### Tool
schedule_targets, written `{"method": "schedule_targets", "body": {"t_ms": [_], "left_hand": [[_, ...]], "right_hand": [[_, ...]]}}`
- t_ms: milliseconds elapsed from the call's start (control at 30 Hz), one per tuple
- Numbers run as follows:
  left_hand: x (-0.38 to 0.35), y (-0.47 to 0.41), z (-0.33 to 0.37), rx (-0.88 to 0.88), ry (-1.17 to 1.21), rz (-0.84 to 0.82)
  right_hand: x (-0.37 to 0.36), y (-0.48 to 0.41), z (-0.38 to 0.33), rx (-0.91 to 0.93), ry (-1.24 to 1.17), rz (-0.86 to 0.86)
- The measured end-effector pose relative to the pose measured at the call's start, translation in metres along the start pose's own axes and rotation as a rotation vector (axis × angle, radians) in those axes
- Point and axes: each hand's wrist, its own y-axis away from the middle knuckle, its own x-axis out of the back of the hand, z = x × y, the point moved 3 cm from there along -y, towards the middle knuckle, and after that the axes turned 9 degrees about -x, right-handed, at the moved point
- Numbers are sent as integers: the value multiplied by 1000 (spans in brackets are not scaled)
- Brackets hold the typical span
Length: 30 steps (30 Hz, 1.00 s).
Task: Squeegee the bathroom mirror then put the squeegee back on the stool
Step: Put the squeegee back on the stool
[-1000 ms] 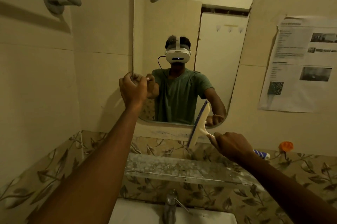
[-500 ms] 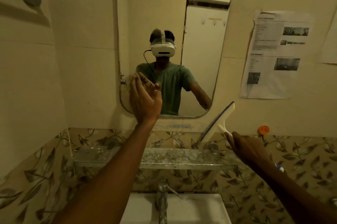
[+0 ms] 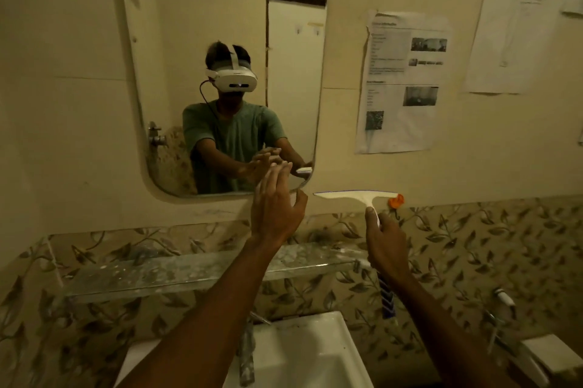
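Two hands raised, apart from each other. Left hand [image 3: 277,204] spread, fingers straight, at lower right corner of mirror [image 3: 220,24]; contact with glass unclear. Right hand [image 3: 383,242] wrapped round squeegee [image 3: 356,195] handle, blade level on top, before wall just right of mirror bottom, above shelf [image 3: 189,271] and sink [image 3: 309,349].

Dim cream wall [image 3: 63,103] carries 2 papers [image 3: 400,81] above leaf-patterned tiles [image 3: 473,245], glass shelf [image 3: 189,274] and white sink [image 3: 303,356]

- The left hand [image 3: 276,207] was held raised, fingers straight and close together, thumb apart, arm stretched forward.
- The right hand [image 3: 383,249] was curled round the squeegee [image 3: 356,195] handle, forearm extended.
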Motion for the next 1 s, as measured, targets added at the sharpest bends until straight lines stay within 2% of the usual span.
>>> {"method": "schedule_targets", "body": {"t_ms": [67, 300, 600, 800, 1000], "left_hand": [[-12, 9, 22, -12, -24, -33], [-68, 60, 130, -57, -37, -82], [-138, 153, 241, 48, -14, -194], [-193, 213, 271, 143, 42, -288], [-286, 289, 259, 285, 81, -451]], "right_hand": [[16, -1, 17, -74, -52, -14], [102, 0, 98, -146, -56, -35], [221, 16, 181, -311, -77, -80], [238, 23, 265, -428, -19, -145], [216, 33, 380, -595, 57, -202]]}}
